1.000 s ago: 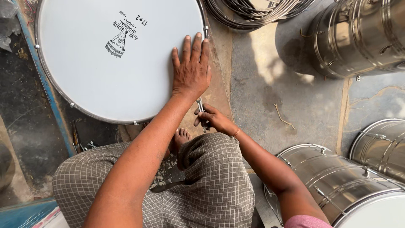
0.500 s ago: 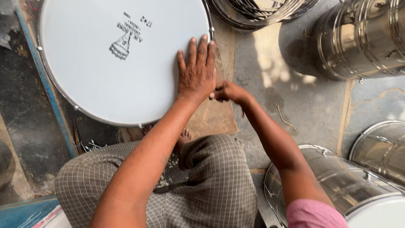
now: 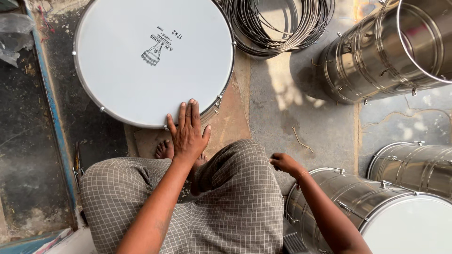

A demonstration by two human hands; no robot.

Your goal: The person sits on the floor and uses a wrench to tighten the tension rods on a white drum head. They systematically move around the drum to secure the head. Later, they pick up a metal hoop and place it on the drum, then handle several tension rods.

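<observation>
Item: 1 white-headed drum (image 3: 153, 59), flat on the floor before the seated person. Left hand (image 3: 188, 134) lies open-palmed on its near rim, steadying it. Right hand (image 3: 285, 163) hovers loosely curled beside a steel drum shell (image 3: 348, 200); contents indiscernible.

Bare concrete floor (image 3: 301, 108) lies open between the large round white-skinned drum (image 3: 153, 59) and the shiny steel drum shell lying on its side (image 3: 376, 61), giving room for the right hand (image 3: 284, 163) to pass. The coil of dark wire hoops (image 3: 278, 23) closes that gap at the top. A steel drum with a white head (image 3: 372, 211) and another steel shell (image 3: 414, 164) crowd the right side, while the left hand (image 3: 188, 134) rests on the white drum's near rim above checked-cloth knees (image 3: 188, 202).
</observation>
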